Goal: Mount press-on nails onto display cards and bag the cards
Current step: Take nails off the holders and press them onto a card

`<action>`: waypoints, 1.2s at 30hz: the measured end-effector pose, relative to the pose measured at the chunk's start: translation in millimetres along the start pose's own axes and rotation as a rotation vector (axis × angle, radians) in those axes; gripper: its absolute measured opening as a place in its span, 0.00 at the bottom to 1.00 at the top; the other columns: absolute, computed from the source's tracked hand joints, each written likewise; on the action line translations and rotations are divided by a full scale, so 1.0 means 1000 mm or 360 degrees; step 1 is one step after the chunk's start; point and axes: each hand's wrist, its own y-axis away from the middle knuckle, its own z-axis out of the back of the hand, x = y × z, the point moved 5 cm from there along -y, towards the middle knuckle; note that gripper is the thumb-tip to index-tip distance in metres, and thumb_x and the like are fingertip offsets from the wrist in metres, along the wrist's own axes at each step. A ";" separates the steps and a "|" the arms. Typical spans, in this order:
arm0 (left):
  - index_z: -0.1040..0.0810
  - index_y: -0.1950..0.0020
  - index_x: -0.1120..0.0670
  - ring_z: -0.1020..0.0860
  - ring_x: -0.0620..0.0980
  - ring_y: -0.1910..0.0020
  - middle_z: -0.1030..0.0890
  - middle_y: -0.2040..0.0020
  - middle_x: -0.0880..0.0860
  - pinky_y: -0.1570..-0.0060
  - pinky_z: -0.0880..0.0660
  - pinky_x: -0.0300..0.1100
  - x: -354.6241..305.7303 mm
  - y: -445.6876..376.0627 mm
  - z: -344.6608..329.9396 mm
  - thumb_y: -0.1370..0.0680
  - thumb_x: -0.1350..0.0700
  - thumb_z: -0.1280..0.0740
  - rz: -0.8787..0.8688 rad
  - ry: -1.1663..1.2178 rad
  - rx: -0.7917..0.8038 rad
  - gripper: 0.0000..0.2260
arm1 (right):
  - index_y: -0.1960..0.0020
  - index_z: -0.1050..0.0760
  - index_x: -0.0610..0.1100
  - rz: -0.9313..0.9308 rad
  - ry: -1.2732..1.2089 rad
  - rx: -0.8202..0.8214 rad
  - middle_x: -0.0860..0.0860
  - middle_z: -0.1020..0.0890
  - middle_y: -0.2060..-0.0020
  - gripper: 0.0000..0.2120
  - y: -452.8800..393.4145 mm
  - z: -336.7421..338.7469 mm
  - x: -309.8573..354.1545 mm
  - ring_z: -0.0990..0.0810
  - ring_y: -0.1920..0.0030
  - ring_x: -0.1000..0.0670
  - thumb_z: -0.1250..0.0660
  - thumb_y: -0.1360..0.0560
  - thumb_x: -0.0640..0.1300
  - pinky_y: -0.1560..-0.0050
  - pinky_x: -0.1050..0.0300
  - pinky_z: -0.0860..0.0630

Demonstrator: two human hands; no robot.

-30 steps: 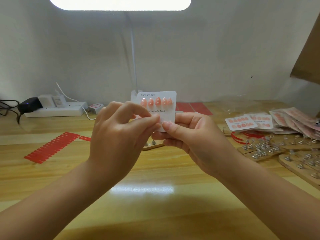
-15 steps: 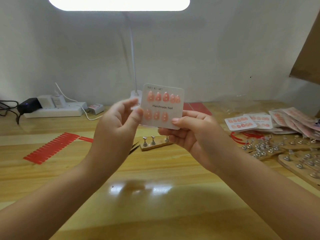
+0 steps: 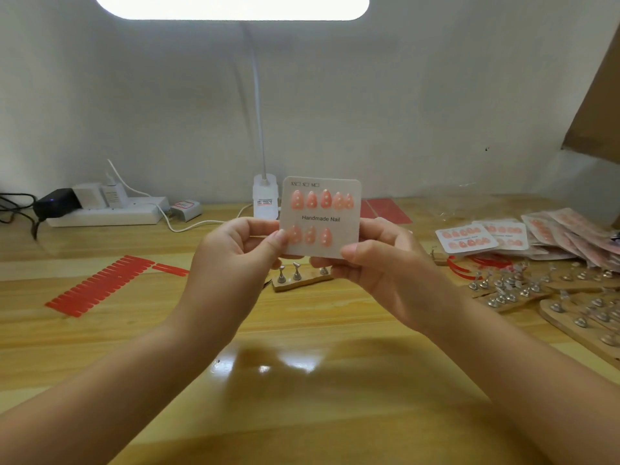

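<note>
Hands meet above the middle of the glossy wooden desk [image 3: 302,414], holding up a white square display card printed "Handmade Nail" [image 3: 327,219]. The left hand [image 3: 235,260] pinches the card's lower left edge, thumb on the front beside the first nail of the lower row and curled fingers behind. The right hand [image 3: 379,263] pinches the lower right corner, thumb across the front and fingers behind. The card stands upright facing the camera, clear of the desk, with five peach-pink press-on nails [image 3: 321,199] in its upper row and three in its lower row; the lower row's right end is bare.

Below the card a small wooden block with silver nail stands [image 3: 298,278] lies on the desk. Toward the left edge sits a slanted row of red adhesive strips [image 3: 100,286]. At the back left corner a white power strip [image 3: 110,214] carries plugged-in chargers. A white desk lamp [image 3: 265,196] rises at the back edge, its lit head overhead. Along the right edge lie finished nail cards in clear bags [image 3: 523,234], with more wooden boards of silver stands [image 3: 550,293] nearer the front.
</note>
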 end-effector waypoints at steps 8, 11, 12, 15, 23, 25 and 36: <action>0.21 0.54 0.53 0.19 0.39 0.66 0.16 0.65 0.46 0.62 0.23 0.34 0.017 0.006 -0.010 0.24 0.58 0.30 0.0065 -0.0111 0.0066 0.01 | 0.49 0.20 0.43 0.0006 0.0379 -0.0225 0.46 0.14 0.56 0.07 0.000 0.012 -0.016 0.14 0.56 0.47 0.30 0.26 0.37 0.57 0.60 0.19; 0.22 0.55 0.51 0.19 0.38 0.66 0.16 0.66 0.44 0.65 0.26 0.30 0.029 0.008 -0.014 0.24 0.56 0.29 0.0099 -0.0232 0.0128 0.02 | 0.48 0.20 0.40 -0.0011 0.0488 -0.0236 0.44 0.14 0.58 0.07 0.001 0.015 -0.025 0.15 0.59 0.47 0.31 0.25 0.34 0.58 0.58 0.20; 0.22 0.57 0.51 0.21 0.37 0.68 0.17 0.67 0.43 0.67 0.28 0.29 0.033 0.008 -0.015 0.25 0.56 0.29 0.0108 -0.0255 0.0135 0.03 | 0.49 0.20 0.40 -0.0025 0.0514 -0.0236 0.45 0.14 0.58 0.07 0.001 0.015 -0.028 0.15 0.60 0.47 0.32 0.25 0.34 0.58 0.58 0.20; 0.22 0.59 0.51 0.25 0.36 0.71 0.19 0.69 0.42 0.69 0.31 0.27 0.042 0.006 -0.015 0.24 0.56 0.30 0.0122 -0.0237 0.0128 0.04 | 0.49 0.20 0.39 -0.0063 0.0520 -0.0225 0.45 0.14 0.59 0.07 0.000 0.015 -0.037 0.15 0.61 0.49 0.32 0.25 0.33 0.58 0.58 0.21; 0.22 0.55 0.50 0.22 0.37 0.69 0.16 0.64 0.47 0.71 0.32 0.27 0.052 -0.001 -0.008 0.26 0.52 0.28 0.0149 -0.0317 0.0084 0.04 | 0.37 0.26 0.44 -0.0156 0.0255 -0.0101 0.46 0.16 0.49 0.19 -0.005 0.013 -0.051 0.16 0.49 0.46 0.32 0.26 0.49 0.50 0.49 0.21; 0.23 0.55 0.49 0.23 0.36 0.71 0.16 0.65 0.46 0.73 0.33 0.26 0.053 -0.001 -0.008 0.26 0.53 0.28 0.0166 -0.0355 0.0095 0.05 | 0.33 0.32 0.48 -0.0179 0.0199 -0.0281 0.47 0.17 0.45 0.28 -0.007 0.021 -0.051 0.17 0.47 0.47 0.32 0.29 0.56 0.46 0.45 0.21; 0.40 0.32 0.46 0.31 0.44 0.64 0.28 0.65 0.43 0.62 0.38 0.41 0.037 0.014 -0.022 0.25 0.40 0.38 -0.0353 -0.1672 0.0264 0.25 | 0.60 0.23 0.42 0.0113 0.0951 -0.0777 0.57 0.25 0.70 0.05 -0.006 0.059 -0.036 0.30 0.73 0.62 0.35 0.27 0.35 0.72 0.71 0.34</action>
